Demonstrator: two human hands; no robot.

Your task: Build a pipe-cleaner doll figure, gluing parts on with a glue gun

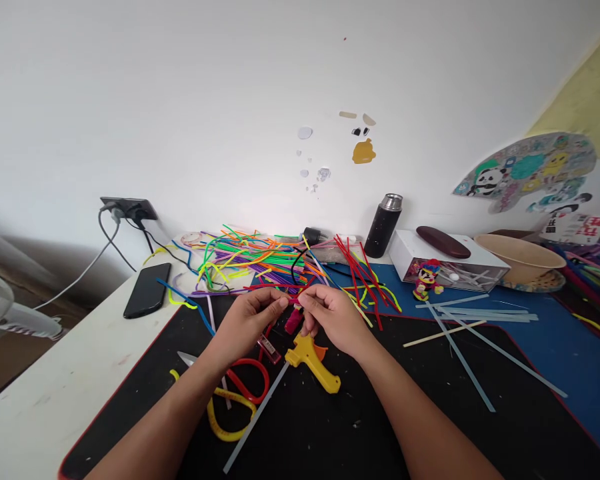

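My left hand (253, 320) and my right hand (335, 319) face each other over the black mat (370, 407), thumbs and index fingers pinched. Between the fingertips runs a thin red pipe cleaner (294, 299), held at both ends. Just under it is a small magenta fuzzy piece (293, 321); whether my right fingers touch it is unclear. A yellow glue gun (314, 363) lies below my right hand, with a long translucent glue stick (257, 417) in its rear. Scissors with a red and a yellow handle (231, 417) rest partly under my left forearm.
Many coloured pipe cleaners (260, 257) are heaped at the back. A phone (147, 291) lies left. Behind stand a black bottle (383, 227) and a white box (450, 257), with a small figure (427, 279) before it. Loose glue sticks (465, 363) and a bowl (520, 260) are right.
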